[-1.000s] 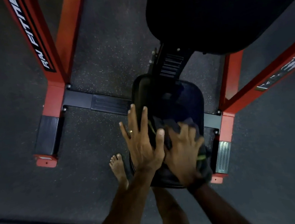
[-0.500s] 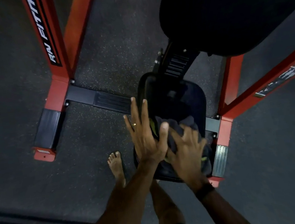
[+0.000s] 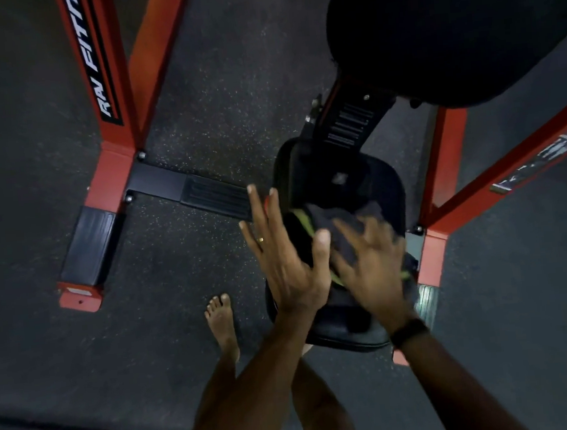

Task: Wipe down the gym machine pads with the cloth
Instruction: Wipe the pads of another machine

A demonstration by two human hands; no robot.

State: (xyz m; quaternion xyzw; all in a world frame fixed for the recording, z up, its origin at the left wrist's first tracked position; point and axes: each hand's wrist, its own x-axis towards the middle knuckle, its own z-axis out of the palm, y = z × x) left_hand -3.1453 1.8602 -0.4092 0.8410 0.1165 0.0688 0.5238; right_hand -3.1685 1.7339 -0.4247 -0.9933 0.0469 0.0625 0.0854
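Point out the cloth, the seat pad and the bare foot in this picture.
cloth [image 3: 339,225]: head view, on the dark fold above the right hand.
seat pad [image 3: 375,179]: head view, on the bare top surface beyond the cloth.
bare foot [image 3: 221,318]: head view, on the middle of the foot's top.

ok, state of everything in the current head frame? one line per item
seat pad: dark, partly covered by the cloth
cloth: dark with a yellow-green edge, bunched on the seat pad
right hand: fingers spread, pressing the cloth; blurred
left hand: fingers straight, at the pad's left edge, thumb on the cloth
back pad: above the seat pad, untouched
red frame: standing on the floor
bare foot: on the floor
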